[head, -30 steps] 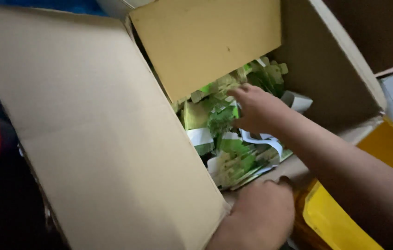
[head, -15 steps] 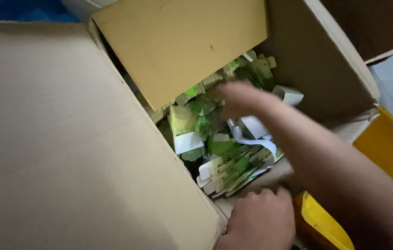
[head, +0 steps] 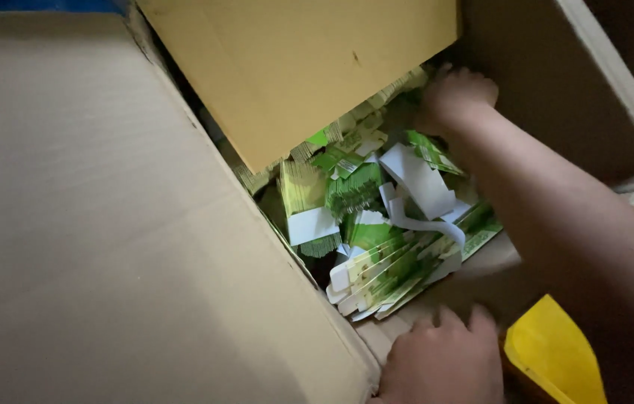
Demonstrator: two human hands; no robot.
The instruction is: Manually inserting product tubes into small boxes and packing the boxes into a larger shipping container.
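Right hand (head: 455, 97) dug into green-and-white folded cartons (head: 377, 224), grip state not discernible. Left hand (head: 444, 363) pressed flat, fingers spread, on box edge (head: 377, 340). Judged risk: loose bundles below the grip could slide, spill

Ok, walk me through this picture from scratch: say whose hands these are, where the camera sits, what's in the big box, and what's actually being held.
There is no machine here. A person works with two bare hands, and the one camera is worn on that person's head, looking down.

Most of the picture is a big brown cardboard box with its flaps open. Inside lies a loose heap of flat green and white folded cartons, stacked in bundles, with some white paper strips among them.

The right hand reaches deep into the far corner of the box, onto the cartons there. Whether it has closed on one cannot be told. The left hand rests on the near edge of the box. Beside it, low on the right, is something yellow; what it is cannot be told.
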